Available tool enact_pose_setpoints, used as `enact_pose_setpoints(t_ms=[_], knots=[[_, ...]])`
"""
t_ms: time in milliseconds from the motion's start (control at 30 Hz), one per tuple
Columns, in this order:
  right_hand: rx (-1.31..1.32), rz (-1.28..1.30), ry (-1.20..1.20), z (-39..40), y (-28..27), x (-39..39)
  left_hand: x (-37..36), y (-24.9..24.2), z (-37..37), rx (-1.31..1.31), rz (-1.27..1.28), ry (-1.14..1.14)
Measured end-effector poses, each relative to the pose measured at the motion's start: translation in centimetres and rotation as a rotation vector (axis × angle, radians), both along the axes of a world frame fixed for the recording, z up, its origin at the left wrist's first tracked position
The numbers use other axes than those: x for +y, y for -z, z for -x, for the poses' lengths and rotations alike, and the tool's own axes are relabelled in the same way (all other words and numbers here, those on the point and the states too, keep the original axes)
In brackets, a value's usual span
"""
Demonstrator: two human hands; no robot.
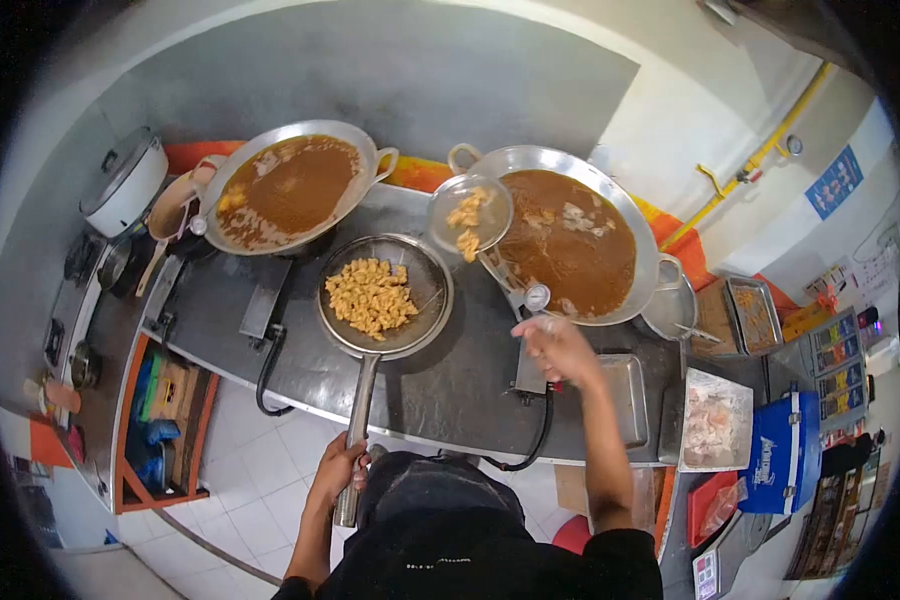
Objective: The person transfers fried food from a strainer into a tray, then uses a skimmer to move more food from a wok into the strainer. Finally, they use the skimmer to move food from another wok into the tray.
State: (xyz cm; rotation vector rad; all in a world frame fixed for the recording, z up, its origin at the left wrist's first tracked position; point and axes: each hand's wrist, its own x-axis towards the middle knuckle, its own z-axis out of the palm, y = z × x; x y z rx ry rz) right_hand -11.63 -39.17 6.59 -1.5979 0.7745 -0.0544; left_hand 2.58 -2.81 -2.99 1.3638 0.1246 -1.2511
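My left hand (342, 466) is wrapped round the metal handle of a large strainer (440, 325). Golden fried pieces (372, 297) lie in its mesh, over the counter. My right hand (555, 352) is closed on the handle end of a round skimmer (442, 222), beside a dial thermometer (537, 297); its grip is partly hidden. A few fried pieces (469, 207) rest in the skimmer, which is at the left rim of the right wok (646, 262). Brown oil (570, 250) with pale bits fills that wok.
Another oil-filled wok (344, 217) stands at the back left, near a lidded white pot (130, 185). Right of the woks are an empty metal tray (625, 400), a tray of floured pieces (717, 420) and a blue cooler (782, 455). A black hose (545, 430) hangs at the counter edge.
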Motion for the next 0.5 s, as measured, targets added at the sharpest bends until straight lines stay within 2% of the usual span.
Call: enact_pose_setpoints(t_ms=[33, 100, 167, 200, 267, 500], knots=[[0.028, 0.035, -0.03, -0.4, 1.4, 1.5, -0.1, -0.4, 0.0, 0.0, 0.004, 0.015], [-0.127, 0.631, -0.15, -1.3, 9.7, 3.6, 0.0, -0.7, -0.1, -0.001, 0.0, 0.018], [-0.128, 0.893, -0.097, -2.1, 16.1, 6.1, 0.1, -0.1, -0.2, 0.015, 0.026, 0.019], [-0.123, 0.888, -0.089, -2.2, 16.3, 7.2, 0.2, 0.0, -0.3, 0.05, 0.045, 0.019], [0.263, 0.894, -0.074, -2.6, 16.3, 8.4, 0.2, 0.0, -0.3, 0.054, 0.034, 0.025], [0.326, 0.745, -0.014, -2.5, 15.9, 9.4, 0.5, 0.8, -0.2, 0.047, 0.021, 0.039]])
